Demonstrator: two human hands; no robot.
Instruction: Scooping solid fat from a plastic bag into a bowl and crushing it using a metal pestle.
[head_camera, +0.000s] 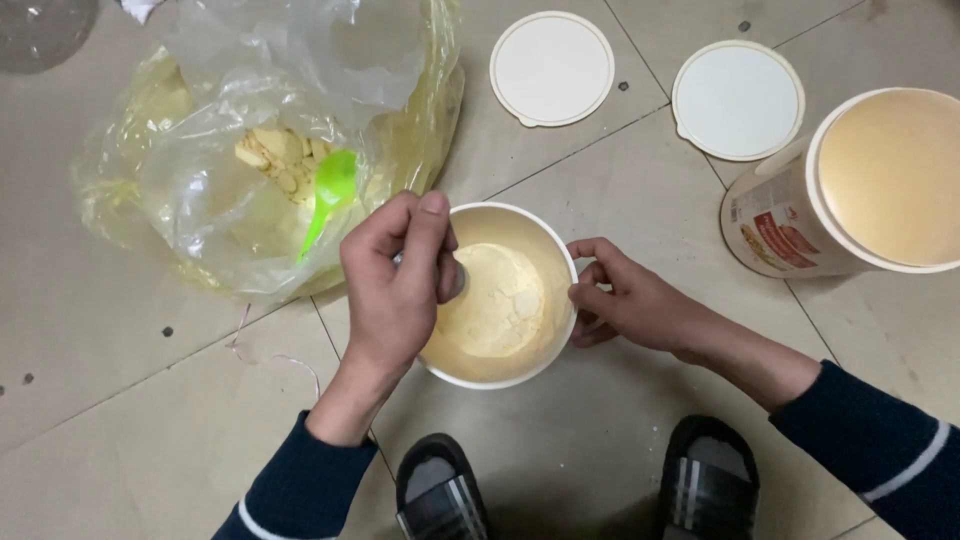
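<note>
Two round lids (551, 68) (738, 99), slippers (441, 492), tiled floor (120, 450).
</note>
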